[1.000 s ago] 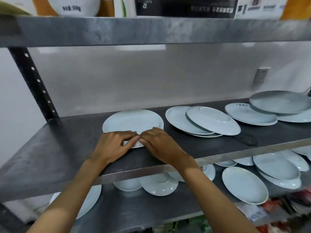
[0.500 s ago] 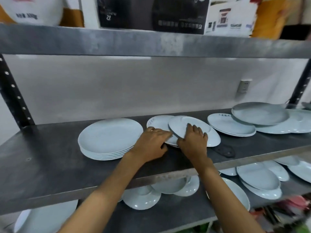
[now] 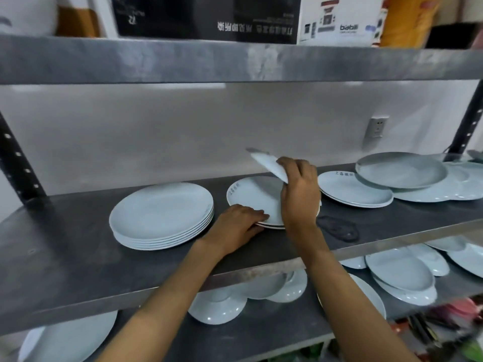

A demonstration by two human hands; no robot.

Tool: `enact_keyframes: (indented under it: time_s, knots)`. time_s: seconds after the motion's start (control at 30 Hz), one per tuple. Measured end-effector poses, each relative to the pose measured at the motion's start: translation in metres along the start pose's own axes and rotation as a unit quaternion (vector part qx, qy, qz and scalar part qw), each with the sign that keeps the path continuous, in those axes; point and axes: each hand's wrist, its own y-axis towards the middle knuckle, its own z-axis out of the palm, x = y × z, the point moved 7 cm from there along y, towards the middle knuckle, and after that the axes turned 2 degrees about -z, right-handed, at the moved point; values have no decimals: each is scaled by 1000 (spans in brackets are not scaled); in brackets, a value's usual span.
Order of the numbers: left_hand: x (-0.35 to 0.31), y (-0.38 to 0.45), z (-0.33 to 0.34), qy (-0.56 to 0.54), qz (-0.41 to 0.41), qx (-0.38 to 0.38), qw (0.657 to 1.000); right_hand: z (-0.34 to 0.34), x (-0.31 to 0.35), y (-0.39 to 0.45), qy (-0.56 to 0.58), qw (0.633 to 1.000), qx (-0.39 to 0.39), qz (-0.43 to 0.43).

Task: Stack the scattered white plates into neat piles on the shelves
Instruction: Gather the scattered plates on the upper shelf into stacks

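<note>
Head view:
— Where's the plate [image 3: 269, 164]?
— Tilted up in my right hand [image 3: 300, 194], pinched at its rim above the small pile [image 3: 254, 198]; left hand [image 3: 235, 226] lies flat, steadying that pile.
— Handling?
— Stiff, slick, breakable, I'd judge; hold the rim.

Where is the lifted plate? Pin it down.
In the head view, the lifted plate is tilted in the right hand, above the small pile, right of the neat stack.
</note>
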Motion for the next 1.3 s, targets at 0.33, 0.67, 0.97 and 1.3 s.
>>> enact_keyframes:
  time_s: [0.33, 0.67, 0.97, 1.3]
  knots:
    - [-16, -1, -14, 60, 25, -154, 986, 5, -68, -2, 229, 916, -10, 330]
    - [-17, 12, 11, 87, 67, 1, 994, 29, -108, -40, 17, 891, 182, 415]
    - [-25, 17, 9, 242, 129, -41, 961, 38, -97, -59, 368, 754, -18, 544]
    - [22, -28, -82, 297, 44, -71, 951, 68, -12, -19, 478, 731, 40, 485]
